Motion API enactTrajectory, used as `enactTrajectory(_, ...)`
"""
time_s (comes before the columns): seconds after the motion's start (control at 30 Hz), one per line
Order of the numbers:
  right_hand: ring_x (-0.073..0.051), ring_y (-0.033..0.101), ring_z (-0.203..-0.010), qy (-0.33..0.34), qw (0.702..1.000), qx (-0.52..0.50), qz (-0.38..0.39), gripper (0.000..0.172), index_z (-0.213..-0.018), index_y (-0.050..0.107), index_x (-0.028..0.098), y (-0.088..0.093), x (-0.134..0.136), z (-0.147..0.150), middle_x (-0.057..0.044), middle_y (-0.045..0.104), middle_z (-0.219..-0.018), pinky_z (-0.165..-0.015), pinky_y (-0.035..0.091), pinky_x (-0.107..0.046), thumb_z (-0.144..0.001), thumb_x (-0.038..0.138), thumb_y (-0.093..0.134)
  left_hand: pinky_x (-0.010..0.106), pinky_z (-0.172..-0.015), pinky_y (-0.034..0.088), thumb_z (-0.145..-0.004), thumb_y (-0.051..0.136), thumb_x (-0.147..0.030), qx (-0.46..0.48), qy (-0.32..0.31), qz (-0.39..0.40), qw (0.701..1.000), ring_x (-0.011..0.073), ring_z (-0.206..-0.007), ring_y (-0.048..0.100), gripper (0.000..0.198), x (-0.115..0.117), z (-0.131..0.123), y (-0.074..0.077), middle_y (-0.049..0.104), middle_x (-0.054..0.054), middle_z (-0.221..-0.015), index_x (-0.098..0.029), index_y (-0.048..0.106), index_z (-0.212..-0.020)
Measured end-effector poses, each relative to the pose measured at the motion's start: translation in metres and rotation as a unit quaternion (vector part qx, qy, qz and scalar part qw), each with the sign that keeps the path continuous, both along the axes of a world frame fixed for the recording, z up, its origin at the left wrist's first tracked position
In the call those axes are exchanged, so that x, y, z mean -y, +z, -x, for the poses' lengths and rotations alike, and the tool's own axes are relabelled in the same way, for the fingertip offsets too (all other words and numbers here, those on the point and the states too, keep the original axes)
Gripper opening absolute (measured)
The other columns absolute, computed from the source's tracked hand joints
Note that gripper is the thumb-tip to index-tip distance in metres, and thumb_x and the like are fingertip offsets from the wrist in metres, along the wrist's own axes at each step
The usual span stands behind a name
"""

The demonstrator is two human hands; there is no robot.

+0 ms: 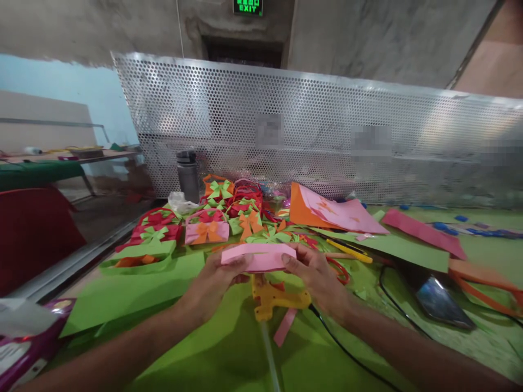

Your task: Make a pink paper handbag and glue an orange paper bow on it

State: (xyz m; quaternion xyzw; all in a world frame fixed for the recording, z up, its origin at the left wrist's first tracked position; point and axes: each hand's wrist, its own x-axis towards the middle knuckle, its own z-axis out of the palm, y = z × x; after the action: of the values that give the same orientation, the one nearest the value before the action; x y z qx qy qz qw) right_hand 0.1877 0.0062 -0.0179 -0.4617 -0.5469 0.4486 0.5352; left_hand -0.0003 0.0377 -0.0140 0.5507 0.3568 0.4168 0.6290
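Note:
Between my two hands is a folded piece of pink craft foam or felt (261, 260), held level above the table. My left hand (223, 268) pinches its left end, thumb on the near face. At the right end, my right hand (312, 269) grips it the same way. Just below it lies a yellow glue gun (275, 296) with a clear glue stick (269, 348) sticking out toward me and a black cord. A small pink strip (285, 328) rests beside the glue gun. Beyond my hands sit several small bags with bows, one of them pink with an orange bow (207, 232).
A green sheet (134, 286) lies to the left. Pink and orange sheets (339, 209), a yellow cutter (349, 250) and a dark phone (441, 299) are on the right. A grey bottle (188, 177) stands before a perforated metal screen (318, 125).

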Motion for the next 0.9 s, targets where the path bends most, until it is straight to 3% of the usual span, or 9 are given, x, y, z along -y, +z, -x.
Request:
enactTrajectory(0.13, -0.017, 0.057, -0.079, -0.003, 1.0, 0.006, 0.001, 0.031, -0.087, 0.062, 0.017, 0.014, -0.006, -0.004, -0.002, 0.062, -0.081, -0.069, 0.047, -0.029, -0.073, 0.045, 0.063, 0.024, -0.061, 0.049, -0.072, 0.065, -0.035, -0.018, 0.028, -0.049, 0.998, 0.0175, -0.08, 0.06, 0.026, -0.011, -0.003, 0.016, 0.067, 0.006, -0.091, -0.018, 0.066, -0.093)
enactTrajectory(0.27, -0.015, 0.06, -0.072, -0.004, 1.0, -0.005, 0.024, 0.031, -0.079, 0.061, 0.016, 0.023, -0.016, -0.007, -0.002, 0.061, -0.077, -0.064, 0.048, -0.027, -0.072, 0.046, 0.063, 0.022, -0.048, 0.045, -0.064, 0.072, -0.035, -0.021, 0.067, -0.037, 0.997, 0.0145, -0.056, 0.057, 0.025, -0.028, -0.011, 0.033, 0.063, 0.004, -0.063, -0.012, 0.066, -0.071)
enactTrajectory(0.33, -0.013, 0.062, -0.065, -0.008, 0.999, -0.024, 0.043, 0.031, -0.077, 0.059, 0.016, 0.026, -0.021, -0.009, -0.002, 0.061, -0.075, -0.062, 0.049, -0.027, -0.072, 0.046, 0.063, 0.02, -0.047, 0.044, -0.061, 0.073, -0.034, -0.001, 0.087, -0.04, 0.995, 0.0118, -0.053, 0.055, 0.025, -0.034, -0.018, 0.037, 0.062, 0.002, -0.061, -0.012, 0.064, -0.068)
enactTrajectory(0.5, -0.012, 0.062, -0.053, -0.015, 0.996, -0.051, 0.071, 0.029, -0.076, 0.054, 0.017, 0.027, -0.028, -0.013, -0.001, 0.062, -0.069, -0.056, 0.051, -0.028, -0.072, 0.045, 0.061, 0.02, -0.049, 0.048, -0.064, 0.07, -0.036, 0.054, 0.073, -0.028, 0.995, 0.0112, -0.057, 0.057, 0.026, -0.036, -0.032, 0.033, 0.064, 0.001, -0.069, -0.014, 0.062, -0.077)
enactTrajectory(0.7, -0.014, 0.064, -0.052, -0.032, 0.998, 0.027, 0.052, 0.031, -0.076, 0.054, 0.016, 0.018, -0.032, -0.02, -0.002, 0.062, -0.063, -0.055, 0.053, -0.03, -0.078, 0.047, 0.053, 0.027, -0.042, 0.052, -0.068, 0.068, -0.028, 0.076, 0.01, 0.04, 0.996, 0.0186, -0.062, 0.064, 0.03, -0.033, -0.033, 0.022, 0.067, 0.008, -0.079, -0.012, 0.062, -0.093)
enactTrajectory(0.8, -0.021, 0.066, -0.064, -0.056, 0.993, 0.104, -0.003, 0.038, -0.086, 0.057, 0.014, 0.012, -0.035, -0.024, -0.007, 0.066, -0.072, -0.059, 0.053, -0.036, -0.079, 0.051, 0.049, 0.028, -0.043, 0.054, -0.07, 0.066, -0.024, 0.086, 0.024, 0.074, 0.993, 0.0177, -0.062, 0.064, 0.025, -0.034, -0.034, 0.018, 0.067, 0.006, -0.079, -0.013, 0.061, -0.091)
enactTrajectory(0.87, -0.027, 0.062, -0.093, -0.094, 0.983, 0.144, -0.063, 0.049, -0.106, 0.054, 0.014, 0.01, -0.034, -0.029, -0.014, 0.064, -0.101, -0.078, 0.049, -0.045, -0.075, 0.051, 0.055, 0.027, -0.045, 0.054, -0.071, 0.066, -0.023, 0.094, 0.046, 0.098, 0.99, 0.0153, -0.059, 0.064, 0.021, -0.035, -0.035, 0.016, 0.067, 0.004, -0.077, -0.014, 0.061, -0.09)
enactTrajectory(0.9, -0.03, 0.053, -0.109, -0.113, 0.974, 0.168, -0.102, 0.058, -0.115, 0.049, 0.014, 0.008, -0.033, -0.032, -0.017, 0.058, -0.116, -0.09, 0.042, -0.049, -0.072, 0.05, 0.06, 0.026, -0.045, 0.054, -0.071, 0.065, -0.022, 0.098, 0.054, 0.109, 0.988, 0.0144, -0.058, 0.063, 0.02, -0.035, -0.035, 0.016, 0.067, 0.004, -0.076, -0.014, 0.06, -0.089)
